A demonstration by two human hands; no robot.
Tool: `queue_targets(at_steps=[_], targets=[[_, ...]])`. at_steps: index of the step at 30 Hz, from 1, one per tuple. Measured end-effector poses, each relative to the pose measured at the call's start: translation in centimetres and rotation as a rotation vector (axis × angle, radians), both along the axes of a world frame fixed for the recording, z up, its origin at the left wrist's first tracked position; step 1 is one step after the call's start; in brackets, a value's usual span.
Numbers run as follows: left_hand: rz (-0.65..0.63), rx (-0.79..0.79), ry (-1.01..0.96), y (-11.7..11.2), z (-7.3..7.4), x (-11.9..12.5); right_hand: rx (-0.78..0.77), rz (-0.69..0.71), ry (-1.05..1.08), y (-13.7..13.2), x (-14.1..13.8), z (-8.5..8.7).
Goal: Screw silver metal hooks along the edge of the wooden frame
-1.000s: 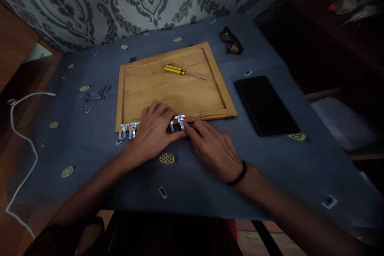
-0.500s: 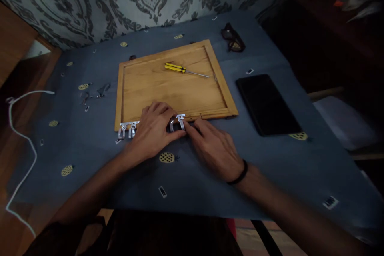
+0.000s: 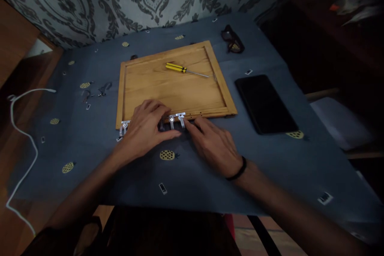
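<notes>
A wooden framed board (image 3: 144, 84) lies flat, with several silver metal hooks along its near edge. My left hand (image 3: 142, 130) rests over that edge, fingers on the board and thumb stretched out to the right, covering part of the hook row. One hook (image 3: 124, 125) shows left of this hand, and another (image 3: 171, 120) shows beyond its thumb. At the rightmost hook (image 3: 181, 119), my right hand (image 3: 214, 144) has its fingers bent together, the index fingertip against the hook; the fingertips are partly hidden. A yellow-handled screwdriver (image 3: 176, 67) lies on the board.
A blue patterned cloth (image 3: 204, 192) covers the table. Dark glasses (image 3: 232, 40) lie at the back right, a black tablet (image 3: 265, 104) at the right. Small metal pieces (image 3: 103, 89) are scattered left of the board. A white cable (image 3: 27, 136) hangs along the left side.
My left hand has slid a little to the left along the board's edge, covering a hook on that side and uncovering more of those near its thumb. My right hand stays at the rightmost hook.
</notes>
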State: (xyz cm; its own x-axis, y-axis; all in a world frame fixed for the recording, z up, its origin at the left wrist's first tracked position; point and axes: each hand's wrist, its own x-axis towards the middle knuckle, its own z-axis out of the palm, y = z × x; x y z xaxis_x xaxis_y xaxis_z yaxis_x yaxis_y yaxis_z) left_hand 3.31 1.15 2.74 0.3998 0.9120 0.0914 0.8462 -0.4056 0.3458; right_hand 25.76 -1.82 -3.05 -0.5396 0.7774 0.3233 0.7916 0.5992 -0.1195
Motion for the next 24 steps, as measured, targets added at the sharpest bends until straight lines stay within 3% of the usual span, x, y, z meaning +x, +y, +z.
queue_targets(at_steps=[6, 16, 20, 24], targets=[[-0.03, 0.017, 0.021, -1.2, -0.2, -0.4, -0.021, -0.012, -0.033, 0.1, -0.1, 0.4], [-0.033, 0.08, 0.086, -1.1, 0.0, -0.1, -0.011, -0.013, -0.051, 0.3, -0.2, 0.6], [-0.003, 0.133, 0.012, -1.3, 0.2, -1.6, -0.029, -0.016, -0.054, 0.3, -0.1, 0.3], [0.112, 0.149, -0.059, -1.9, 0.3, -4.0, -0.034, -0.005, -0.054, 0.3, 0.1, 0.1]])
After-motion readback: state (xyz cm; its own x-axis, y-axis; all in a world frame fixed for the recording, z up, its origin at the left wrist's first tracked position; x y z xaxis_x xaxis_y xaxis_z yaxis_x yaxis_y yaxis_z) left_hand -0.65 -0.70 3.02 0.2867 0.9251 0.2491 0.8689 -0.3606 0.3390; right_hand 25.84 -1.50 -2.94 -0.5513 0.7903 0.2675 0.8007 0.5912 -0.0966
